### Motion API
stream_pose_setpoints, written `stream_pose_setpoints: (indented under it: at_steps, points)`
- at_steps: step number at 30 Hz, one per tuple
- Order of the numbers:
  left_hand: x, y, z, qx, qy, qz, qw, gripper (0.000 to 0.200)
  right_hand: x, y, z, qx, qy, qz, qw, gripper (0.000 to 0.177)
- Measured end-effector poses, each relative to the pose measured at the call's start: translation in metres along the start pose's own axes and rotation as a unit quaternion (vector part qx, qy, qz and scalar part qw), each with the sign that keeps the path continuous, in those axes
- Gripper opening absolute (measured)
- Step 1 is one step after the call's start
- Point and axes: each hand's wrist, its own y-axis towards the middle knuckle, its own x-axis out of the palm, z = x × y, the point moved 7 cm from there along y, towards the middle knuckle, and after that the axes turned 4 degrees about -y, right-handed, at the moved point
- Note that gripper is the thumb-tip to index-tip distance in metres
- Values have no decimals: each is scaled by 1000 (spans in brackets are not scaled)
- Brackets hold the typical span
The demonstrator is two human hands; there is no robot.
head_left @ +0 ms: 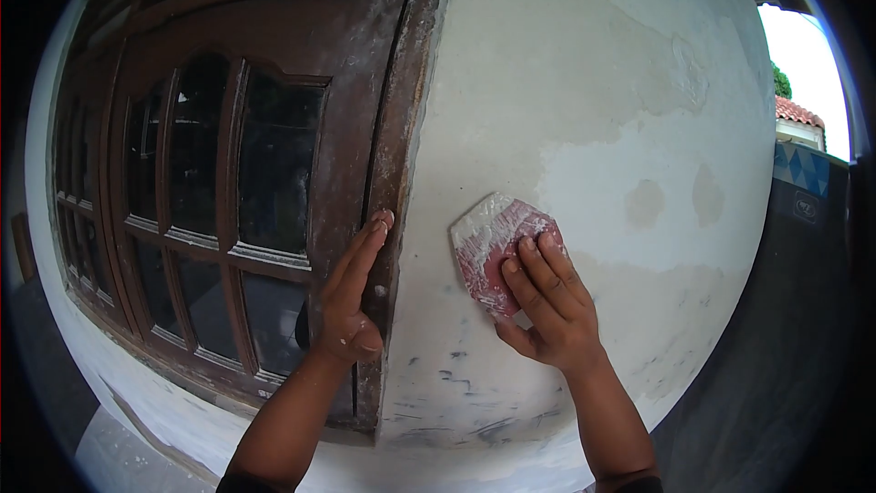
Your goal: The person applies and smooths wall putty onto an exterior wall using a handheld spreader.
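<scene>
Gripped in the right hand [554, 309], fingers flat across its face, a red, white-smeared putty scraper [482, 254] lies against a patchy wall [584, 64] beside a brown wooden window frame [402, 110]. The left hand [349, 299], empty with fingers extended, rests against the frame, near dark glass panes [276, 164].

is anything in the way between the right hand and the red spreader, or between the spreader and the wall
Nothing visible is in the way. The right hand already has its fingers on the red spreader, and the wall lies directly behind it. The left hand is off to the side.
</scene>
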Motion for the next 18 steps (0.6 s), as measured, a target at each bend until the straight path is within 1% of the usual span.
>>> stream_pose_setpoints:
  at_steps: [4,7,9,11,12,13,15,18]
  points:
    - [1,1,0,8,4,0,1000,111,2,-18,2,5,-3,-25,1000,51]
    - [1,-1,-1,6,4,4,1000,111,-4,-27,3,10,-12,-1,1000,50]
    - [2,-1,-1,3,47,-7,999,113,-3,-15,2,5,-7,2,1000,50]
    - [1,1,2,7,50,-8,999,113,-2,-4,1,1,-5,4,1000,50]
    - [1,1,3,11,56,-6,998,112,2,0,0,-11,-5,-13,1000,49]
    - [2,1,3,12,54,-6,998,112,5,1,-2,-22,-5,-29,999,48]
    - [0,0,1,0,19,-1,1000,115,1,-11,2,-19,-16,-28,999,47]
    - [2,-1,0,-6,14,5,1000,116,-6,-20,9,-10,-22,-18,1000,46]
